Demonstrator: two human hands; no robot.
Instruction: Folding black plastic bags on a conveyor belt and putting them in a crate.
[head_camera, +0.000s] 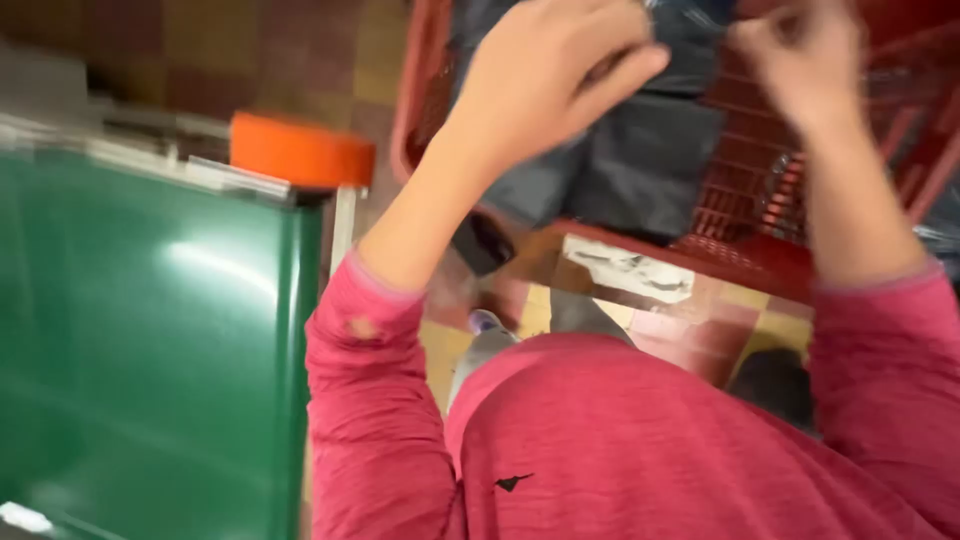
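Head view, heavy motion blur. Left hand (545, 75) sits top centre of the frame, fingers curled over dark grey folded cloth (640, 165) that lies inside a red plastic crate (760, 250) at upper right. The fingertips seem to press on or pinch the cloth's top edge, but the grip is hidden under the knuckles, so I cannot tell how tightly it closes or whether it really has hold of the cloth. Right hand (800, 55) is at the top right, cut off by the frame edge and badly smeared; the fingers look bunched into a loose fist over the crate, contents of that grip not readable (could be cloth, could be nothing). A shiny clear plastic wrap (690, 15) shows between the two hands at the very top, mostly cropped.

Both forearms are bare, with pink-red sleeves (375, 400) pushed up; the same pink-red shirt fills the lower centre and hides most of the floor. A small hole marks the left sleeve near the cuff.

A pale torn label (628, 268) sits on the crate's near rim. Left half of the frame: a green surface (150, 340) with a glare patch, with an orange round lid-like thing (300, 150) on its far corner (kind unclear). A grey shoe tip (485, 335) pokes out below the left forearm on the tiled floor (300, 50), chequered yellow and reddish.
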